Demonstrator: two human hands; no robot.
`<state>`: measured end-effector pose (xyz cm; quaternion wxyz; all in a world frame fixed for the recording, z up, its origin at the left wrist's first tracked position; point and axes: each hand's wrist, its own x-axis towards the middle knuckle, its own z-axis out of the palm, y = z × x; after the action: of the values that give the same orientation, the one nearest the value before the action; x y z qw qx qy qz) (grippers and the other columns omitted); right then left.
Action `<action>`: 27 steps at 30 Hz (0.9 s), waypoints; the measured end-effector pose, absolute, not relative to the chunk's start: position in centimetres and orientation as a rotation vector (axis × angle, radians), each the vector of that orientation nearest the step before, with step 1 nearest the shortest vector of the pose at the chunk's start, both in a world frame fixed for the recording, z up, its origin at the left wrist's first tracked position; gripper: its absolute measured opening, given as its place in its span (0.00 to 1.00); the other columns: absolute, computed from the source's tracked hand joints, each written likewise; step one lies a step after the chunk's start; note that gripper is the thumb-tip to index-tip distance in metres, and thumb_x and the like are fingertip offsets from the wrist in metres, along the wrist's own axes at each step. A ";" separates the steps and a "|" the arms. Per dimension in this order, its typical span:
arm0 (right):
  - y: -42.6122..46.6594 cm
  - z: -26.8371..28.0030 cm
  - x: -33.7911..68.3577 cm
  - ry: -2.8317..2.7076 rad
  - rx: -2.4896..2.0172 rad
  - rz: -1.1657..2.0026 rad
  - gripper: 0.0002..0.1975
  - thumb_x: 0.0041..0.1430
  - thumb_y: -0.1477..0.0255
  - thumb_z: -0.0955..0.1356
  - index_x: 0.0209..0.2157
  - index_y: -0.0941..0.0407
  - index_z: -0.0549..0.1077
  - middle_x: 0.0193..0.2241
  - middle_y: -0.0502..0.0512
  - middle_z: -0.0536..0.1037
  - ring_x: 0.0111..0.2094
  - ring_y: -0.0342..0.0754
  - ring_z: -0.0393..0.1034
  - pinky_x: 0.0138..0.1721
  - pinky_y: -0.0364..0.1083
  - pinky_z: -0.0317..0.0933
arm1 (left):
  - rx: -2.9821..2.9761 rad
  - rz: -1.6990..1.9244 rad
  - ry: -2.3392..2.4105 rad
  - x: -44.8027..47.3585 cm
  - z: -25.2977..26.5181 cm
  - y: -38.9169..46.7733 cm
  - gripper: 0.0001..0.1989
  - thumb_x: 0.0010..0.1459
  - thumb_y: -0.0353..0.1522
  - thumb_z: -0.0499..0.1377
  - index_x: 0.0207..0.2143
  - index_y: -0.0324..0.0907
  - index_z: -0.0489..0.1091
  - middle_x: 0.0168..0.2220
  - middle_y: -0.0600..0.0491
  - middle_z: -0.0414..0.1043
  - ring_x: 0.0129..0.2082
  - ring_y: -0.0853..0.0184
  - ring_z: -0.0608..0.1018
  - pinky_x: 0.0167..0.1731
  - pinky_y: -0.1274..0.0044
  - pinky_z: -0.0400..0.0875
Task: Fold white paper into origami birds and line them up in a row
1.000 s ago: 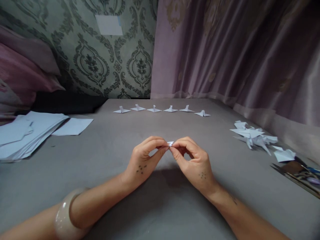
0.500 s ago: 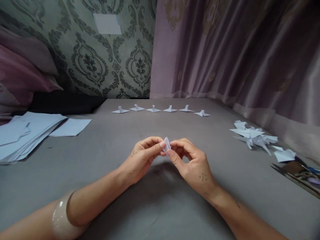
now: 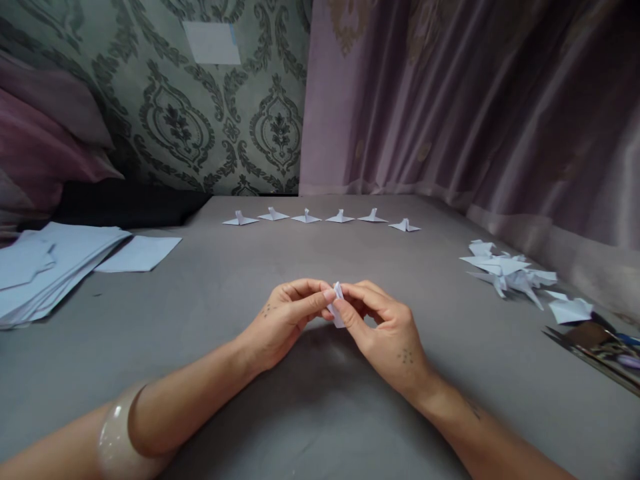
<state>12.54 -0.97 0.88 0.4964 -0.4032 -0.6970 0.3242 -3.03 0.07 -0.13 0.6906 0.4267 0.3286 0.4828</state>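
Note:
A small folded white paper piece (image 3: 338,319) is pinched between both hands above the middle of the grey surface. My left hand (image 3: 295,313) grips its left side between thumb and fingers. From the right, my right hand (image 3: 383,320) closes on it too, thumb in front and index finger behind. The fingers cover much of the paper, so its full shape is hidden. Beyond the hands, several folded paper figures (image 3: 340,217) with flat wings stand in a row, apart from both hands.
On the left lies a stack of white paper (image 3: 75,267) beside a loose sheet (image 3: 140,255). At right is a pile of folded white paper figures (image 3: 507,270), with scissors (image 3: 575,347) and a tray of small items (image 3: 607,353) nearby. A curtain (image 3: 400,100) hangs behind.
The folded paper has turned in my fingers and sits slightly lower, with its lower end now showing beneath the thumbs. Both hands keep their pinch.

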 end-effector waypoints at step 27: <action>-0.3 1.2 13.2 -1.434 -1.033 1.180 0.07 0.55 0.67 0.69 0.32 0.56 0.77 0.23 0.49 0.76 0.23 0.41 0.68 0.27 0.41 0.65 | 0.990 1.064 0.722 -2.8 -0.2 0.0 0.06 0.53 0.33 0.63 0.28 0.39 0.72 0.26 0.54 0.72 0.31 0.69 0.75 0.38 0.75 0.66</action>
<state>13.18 -0.33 1.23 0.4866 -0.4247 -0.5894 0.4852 -2.75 -0.03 -0.20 0.6886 0.4423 0.3225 0.4756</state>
